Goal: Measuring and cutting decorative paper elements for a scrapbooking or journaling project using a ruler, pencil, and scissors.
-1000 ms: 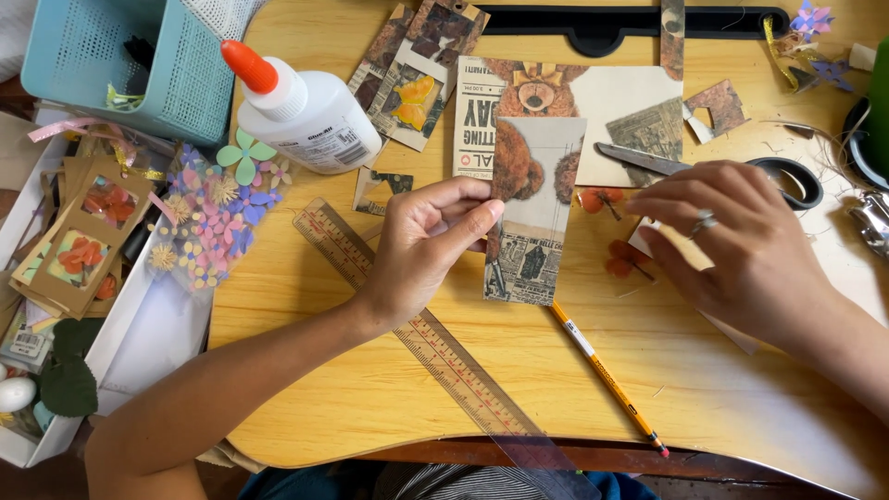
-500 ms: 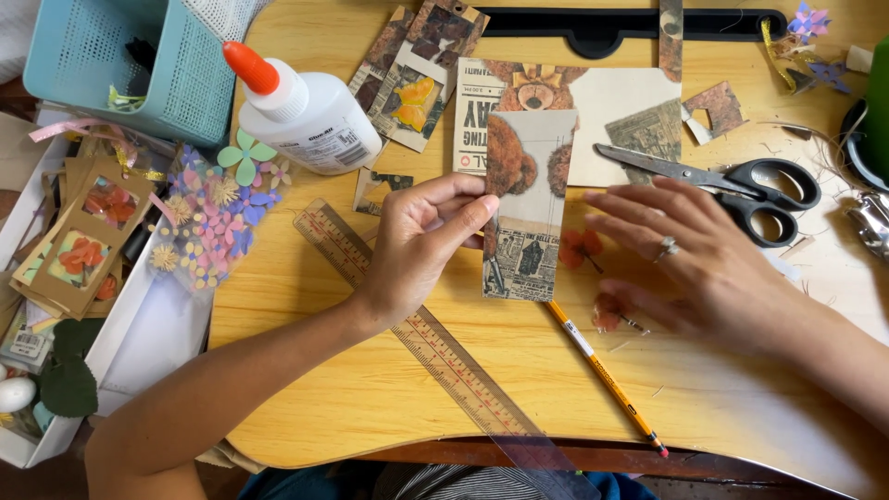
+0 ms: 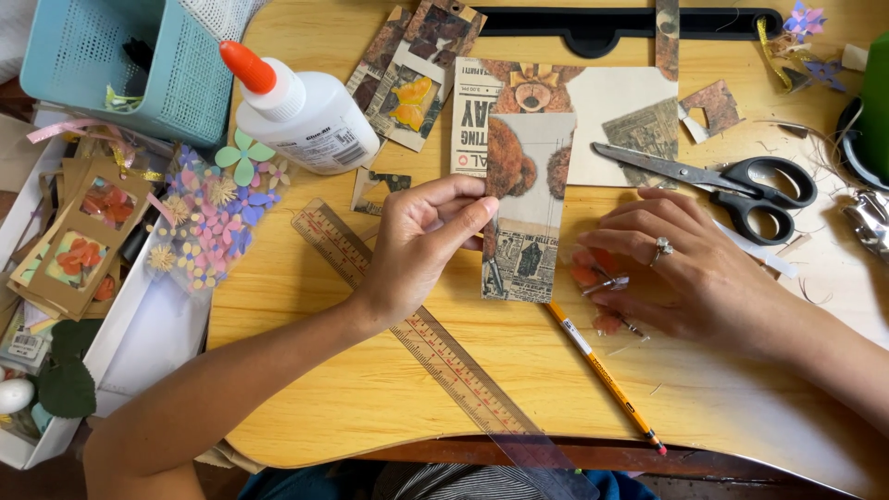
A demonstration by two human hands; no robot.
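Left hand [image 3: 421, 243] pinches a printed paper strip [image 3: 525, 208] – right hand [image 3: 690, 264] rests open by glossy red petals [image 3: 588, 268] on the wooden worktop [image 3: 370, 370]

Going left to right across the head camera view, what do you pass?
Teal basket → glue bottle → left hand → paper strip it pinches → right hand → scissors.
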